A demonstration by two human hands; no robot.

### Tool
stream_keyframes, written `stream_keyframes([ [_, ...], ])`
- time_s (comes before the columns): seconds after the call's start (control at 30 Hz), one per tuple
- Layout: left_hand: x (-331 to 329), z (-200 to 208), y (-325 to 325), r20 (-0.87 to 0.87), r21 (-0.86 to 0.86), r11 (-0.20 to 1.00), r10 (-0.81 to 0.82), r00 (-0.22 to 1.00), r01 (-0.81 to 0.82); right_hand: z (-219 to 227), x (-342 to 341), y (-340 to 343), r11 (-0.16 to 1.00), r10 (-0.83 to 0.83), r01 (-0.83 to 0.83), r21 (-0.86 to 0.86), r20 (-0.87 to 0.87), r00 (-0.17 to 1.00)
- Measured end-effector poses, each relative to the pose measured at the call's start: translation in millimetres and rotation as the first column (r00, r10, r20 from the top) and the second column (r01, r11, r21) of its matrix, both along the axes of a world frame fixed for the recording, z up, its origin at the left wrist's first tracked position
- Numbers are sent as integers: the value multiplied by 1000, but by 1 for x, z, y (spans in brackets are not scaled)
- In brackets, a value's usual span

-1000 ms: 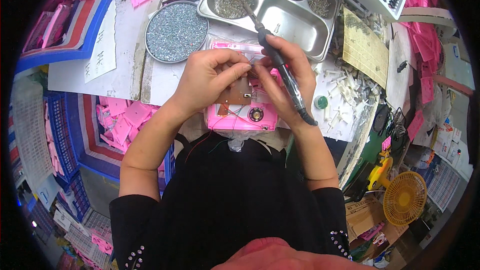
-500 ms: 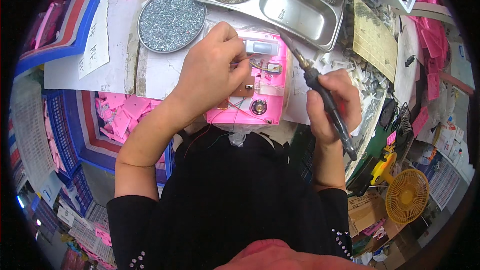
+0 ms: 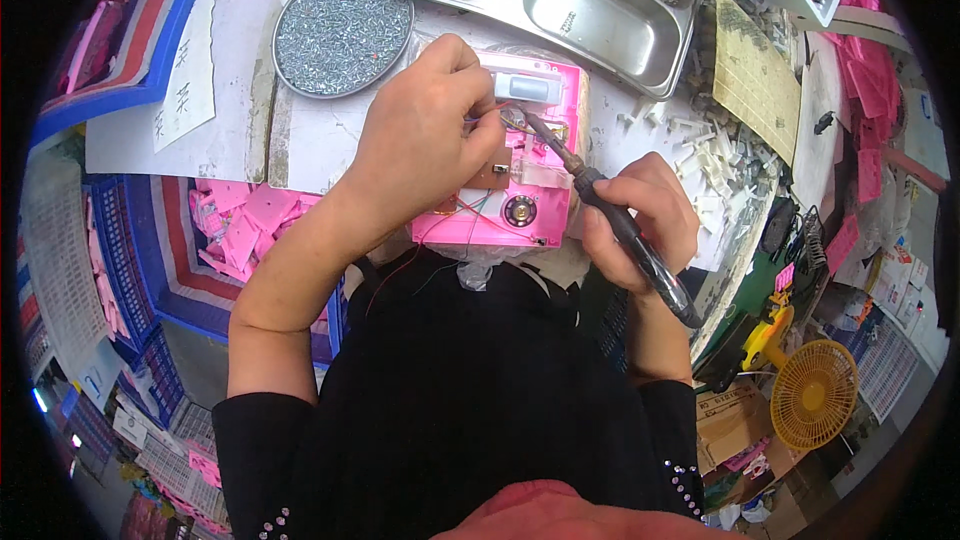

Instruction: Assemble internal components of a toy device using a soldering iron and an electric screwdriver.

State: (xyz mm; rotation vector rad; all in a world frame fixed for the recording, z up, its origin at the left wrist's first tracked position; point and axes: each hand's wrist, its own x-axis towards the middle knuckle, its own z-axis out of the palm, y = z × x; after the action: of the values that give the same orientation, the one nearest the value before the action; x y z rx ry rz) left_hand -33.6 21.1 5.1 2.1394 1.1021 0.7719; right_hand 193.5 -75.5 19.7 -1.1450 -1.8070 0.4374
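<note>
A pink plastic housing (image 3: 475, 231) lies open on the bench in front of me, with a brown circuit board (image 3: 488, 176), a small round speaker (image 3: 520, 210) and thin red and dark wires inside. My left hand (image 3: 425, 130) bends over its left side, thumb and forefinger pinched on a thin wire, mostly hidden by the fingers. From the right, my right hand (image 3: 655, 215) grips a soldering iron (image 3: 625, 232) by its black handle. The iron's tip is among the wires close to my left fingertips; whether it touches is too small to tell.
Beyond the housing stand a round dish (image 3: 343, 35) of small metal screws and a steel compartment tray (image 3: 600, 40) with small metal parts. White plastic pieces (image 3: 715, 155) are scattered at right. Pink parts (image 3: 250, 225) fill a crate at left; a yellow fan (image 3: 813, 395) sits lower right.
My right hand has brought the soldering iron left and down, from over the steel tray's edge to the wires inside the housing. The left hand has stayed nearly still in its pinch.
</note>
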Motion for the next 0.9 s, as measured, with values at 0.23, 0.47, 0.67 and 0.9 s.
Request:
stream_keyframes([
  [0.23, 0, -1, -1, 14, 11, 1000, 7, 1000, -7, -3, -2, 5, 1000, 5, -5, 14, 13, 1000],
  [0.47, -1, -3, -1, 16, -5, 1000, 3, 1000, -3, -6, 1, 8, 997, 17, -26, 79, 103, 995],
  [0.67, 1, -2, -1, 40, -26, 999, 25, 999, -24, -6, 5, 10, 994, 53, -64, 89, 119, 991],
  [0.9, 1, -2, -1, 41, -30, 999, 29, 999, -27, -2, 14, 5, 995, 89, -92, 28, 98, 991],
])
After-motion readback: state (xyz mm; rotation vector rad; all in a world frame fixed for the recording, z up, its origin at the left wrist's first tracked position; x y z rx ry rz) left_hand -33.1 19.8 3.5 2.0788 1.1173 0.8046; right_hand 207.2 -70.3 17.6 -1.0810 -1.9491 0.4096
